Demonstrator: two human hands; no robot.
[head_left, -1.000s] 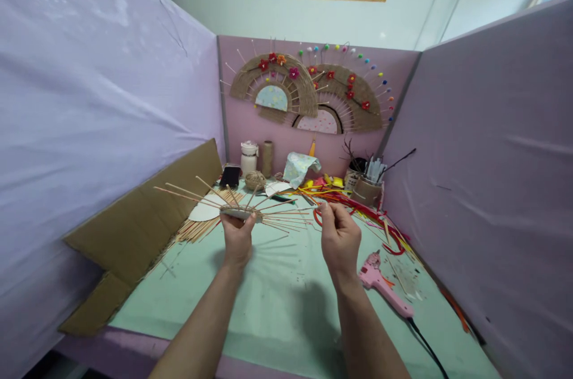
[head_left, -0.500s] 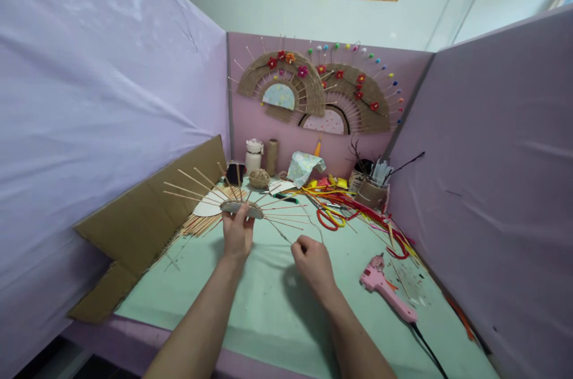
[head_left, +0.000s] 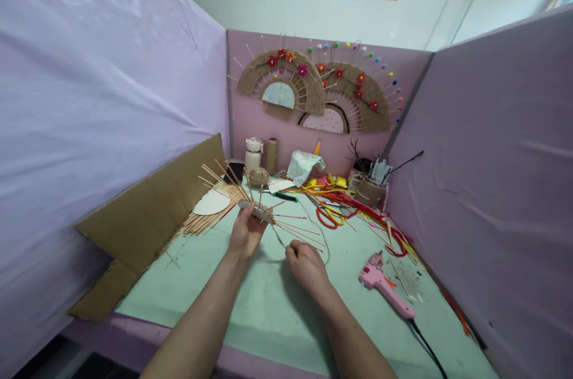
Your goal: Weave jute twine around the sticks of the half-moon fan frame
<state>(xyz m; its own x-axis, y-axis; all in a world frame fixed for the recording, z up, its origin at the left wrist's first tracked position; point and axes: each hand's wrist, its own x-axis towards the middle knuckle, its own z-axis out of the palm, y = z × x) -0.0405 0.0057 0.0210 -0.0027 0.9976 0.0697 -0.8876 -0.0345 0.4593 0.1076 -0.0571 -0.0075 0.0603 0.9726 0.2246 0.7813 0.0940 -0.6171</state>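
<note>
Head view: your left hand (head_left: 248, 234) is pinched on the flat, pale side of a half-disc base (head_left: 256, 212), thumb in front, the other fingers mostly hidden beneath; your right hand (head_left: 305, 259) is a loose fist closed on a strand of jute twine (head_left: 278, 237) that runs taut from the base's right end. The base is up off the green tabletop (head_left: 268, 319), in front of the ball of twine (head_left: 258, 176), its right end tilted lower, with thin wooden sticks (head_left: 298, 230) fanned out from its curved edge. Judged by look: very light, base fairly stiff, probably card, and likely to crease under a hard squeeze. Sticks look springy and slim, the fragile part; a sideways knock could snap or loosen one. Best hold is the one your left hand has, on the solid base, clear of the stick tips. Twine seems soft, rough and grippy, unlikely to slip; take it close to the base for even tension, since a hard tug could twist the piece. Its slack loops onto the table beyond your right hand, well apart from the pink glue gun (head_left: 387, 288).
</note>
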